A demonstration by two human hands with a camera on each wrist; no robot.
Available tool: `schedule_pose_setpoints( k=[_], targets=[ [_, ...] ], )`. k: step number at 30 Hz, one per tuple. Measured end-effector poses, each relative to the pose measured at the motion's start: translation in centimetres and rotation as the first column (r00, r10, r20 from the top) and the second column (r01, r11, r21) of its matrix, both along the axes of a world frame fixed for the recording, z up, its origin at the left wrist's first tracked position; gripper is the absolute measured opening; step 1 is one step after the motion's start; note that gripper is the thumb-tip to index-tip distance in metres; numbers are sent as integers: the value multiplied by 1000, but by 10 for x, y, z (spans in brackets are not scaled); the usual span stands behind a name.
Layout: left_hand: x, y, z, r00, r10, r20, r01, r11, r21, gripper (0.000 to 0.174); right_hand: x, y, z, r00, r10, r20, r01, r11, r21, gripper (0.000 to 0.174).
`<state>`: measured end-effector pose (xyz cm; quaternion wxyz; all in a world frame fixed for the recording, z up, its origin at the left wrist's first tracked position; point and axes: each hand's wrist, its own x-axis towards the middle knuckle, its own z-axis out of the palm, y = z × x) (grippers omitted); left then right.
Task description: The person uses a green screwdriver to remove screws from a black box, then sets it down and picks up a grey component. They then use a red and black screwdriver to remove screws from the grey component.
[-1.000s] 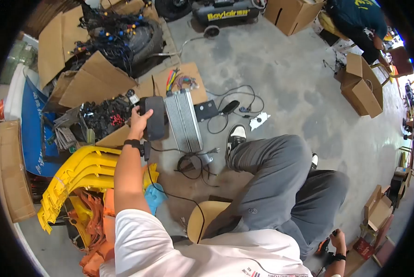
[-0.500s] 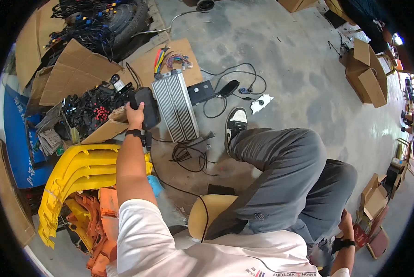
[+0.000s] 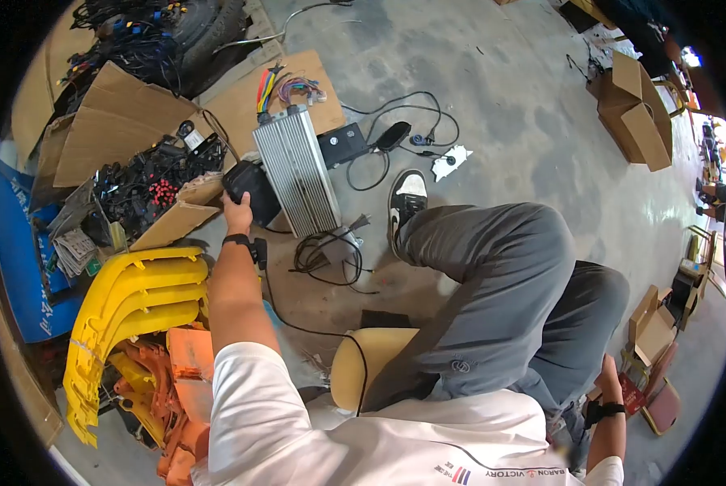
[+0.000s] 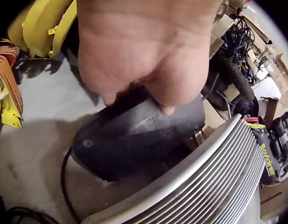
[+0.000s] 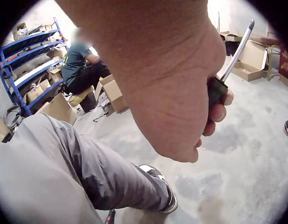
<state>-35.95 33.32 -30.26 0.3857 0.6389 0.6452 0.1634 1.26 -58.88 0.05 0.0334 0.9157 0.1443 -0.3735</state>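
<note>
My left hand [image 3: 238,212] grips a black plastic case [image 3: 253,190] by its near side, thumb and fingers pinching it. In the left wrist view the case [image 4: 134,140] lies tilted close over the floor, a cord leaving its end. Right beside it is a silver finned metal housing [image 3: 298,174], with coloured wires at its far end. Away from these, beside my knee, my right hand [image 3: 608,377] holds a screwdriver [image 5: 237,51]. Its dark handle is wrapped in the curled fingers and the metal shaft points up in the right wrist view.
An open carton [image 3: 189,212] of black parts stands left of the case. Yellow plastic panels [image 3: 148,296] and orange ones [image 3: 191,364] are stacked nearer me. Looped black cable [image 3: 314,263] and a flat black box [image 3: 340,146] lie on the floor. Another person [image 5: 78,65] sits farther off.
My left hand has moved the black case down and tilted it beside the finned housing. The right hand has shifted closer to my knee. The head view has turned a little.
</note>
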Motion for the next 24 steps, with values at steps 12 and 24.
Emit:
schedule_pose_setpoints(
  k=[12, 24],
  targets=[
    [16, -9, 16, 989, 147, 5, -147, 988, -48, 62, 1, 46, 18, 998, 56, 11, -56, 998, 34, 40],
    [15, -66, -1, 980, 159, -118, -94, 899, 428, 47, -5, 23, -9, 996, 81, 30, -81, 996, 22, 40]
  ],
)
